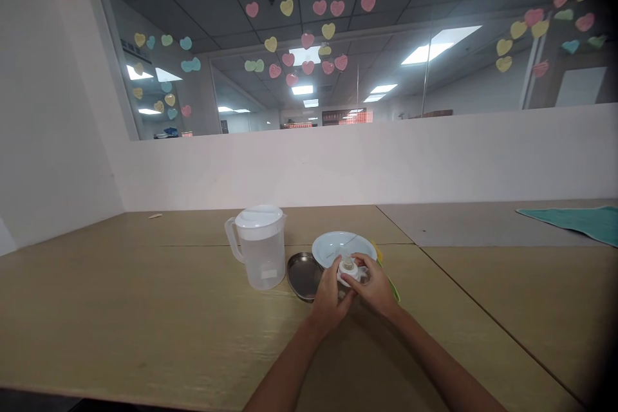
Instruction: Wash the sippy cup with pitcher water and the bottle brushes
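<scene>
Both of my hands are closed around a baby bottle top [347,266], a white collar with a clear teat pointing up. My left hand [331,296] grips it from the left, and my right hand [374,286] has its fingers on the right side. Whether a bottle body is below the collar I cannot tell, as my hands cover that area. Just behind my hands lies a pale blue-white plate [333,243]. A dark metal tray [303,277] sits to the left of my left hand.
A lidded translucent pitcher [263,254] stands left of the tray, its handle facing left. A yellow-green item [394,288], mostly hidden, lies beside my right hand. A teal cloth [579,222] is at the far right. The wall [309,170] bounds the table's back.
</scene>
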Demonstrator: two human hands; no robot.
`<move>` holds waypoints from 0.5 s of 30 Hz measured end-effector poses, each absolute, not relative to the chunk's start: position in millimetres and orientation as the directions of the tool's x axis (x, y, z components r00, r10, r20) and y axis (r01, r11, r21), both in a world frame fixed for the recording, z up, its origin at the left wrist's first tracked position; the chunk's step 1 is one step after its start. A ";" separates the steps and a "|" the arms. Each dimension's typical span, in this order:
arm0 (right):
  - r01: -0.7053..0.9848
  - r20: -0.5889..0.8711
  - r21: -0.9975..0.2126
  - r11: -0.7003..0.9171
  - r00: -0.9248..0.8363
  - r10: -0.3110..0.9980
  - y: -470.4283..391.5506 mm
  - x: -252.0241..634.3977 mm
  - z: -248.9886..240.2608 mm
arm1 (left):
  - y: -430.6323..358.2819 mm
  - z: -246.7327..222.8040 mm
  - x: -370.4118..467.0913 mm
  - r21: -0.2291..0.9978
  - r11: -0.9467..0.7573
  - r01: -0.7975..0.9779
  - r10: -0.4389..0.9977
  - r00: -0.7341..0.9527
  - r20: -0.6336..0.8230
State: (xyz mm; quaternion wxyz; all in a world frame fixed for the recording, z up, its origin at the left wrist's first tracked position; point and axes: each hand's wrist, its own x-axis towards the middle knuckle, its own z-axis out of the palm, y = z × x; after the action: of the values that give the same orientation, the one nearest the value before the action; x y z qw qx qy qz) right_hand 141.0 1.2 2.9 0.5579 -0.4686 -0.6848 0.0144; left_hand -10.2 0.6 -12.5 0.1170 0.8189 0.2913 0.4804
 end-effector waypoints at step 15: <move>0.536 0.764 -0.523 0.662 -0.050 0.644 -3.5 146.5 5.6 | -4.9 -4.5 -8.6 0.645 -0.713 0.274 0.700 0.337 0.630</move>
State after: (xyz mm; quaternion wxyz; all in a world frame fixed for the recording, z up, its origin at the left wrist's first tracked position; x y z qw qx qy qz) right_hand 146.5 -3.5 5.6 0.5555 -0.4081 -0.7228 0.0484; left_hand -8.6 -4.9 -4.5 0.2190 0.7878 0.3091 0.4857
